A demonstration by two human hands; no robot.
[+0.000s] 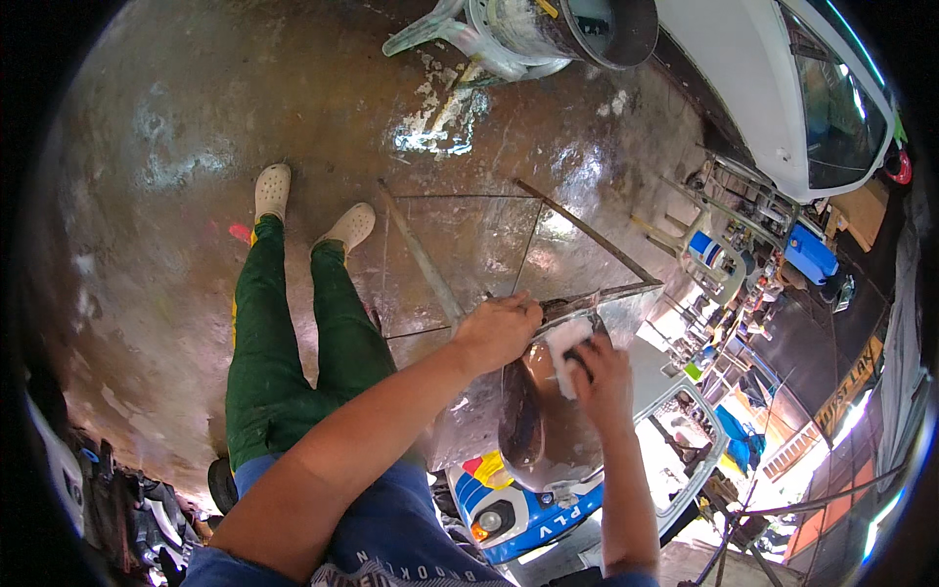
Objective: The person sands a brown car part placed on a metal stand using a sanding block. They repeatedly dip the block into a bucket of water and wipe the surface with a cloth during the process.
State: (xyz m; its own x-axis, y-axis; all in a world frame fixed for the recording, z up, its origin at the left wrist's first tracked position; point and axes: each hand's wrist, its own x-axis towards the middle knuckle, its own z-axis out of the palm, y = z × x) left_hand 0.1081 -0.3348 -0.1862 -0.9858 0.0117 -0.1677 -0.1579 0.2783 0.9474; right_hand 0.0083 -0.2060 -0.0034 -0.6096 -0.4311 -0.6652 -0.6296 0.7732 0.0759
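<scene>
A glossy brown curved panel (572, 440), which looks like a vehicle body part, rests against a metal frame stand (597, 238) in front of me. My right hand (602, 377) presses a white cloth or pad (563, 354) onto the panel's upper part, its fingers bent around it. At the panel's upper left end, my left hand (497, 333) curls its fingers over the stand's top bar. Whether those fingers also grip the panel's edge is hidden.
A large round container (616, 29) and a white plastic chair (469, 44) stand at the far side. At upper right is a white car (753, 88); a blue and white vehicle (509, 509) is close behind the panel. Tools and a blue box (810, 254) crowd the right.
</scene>
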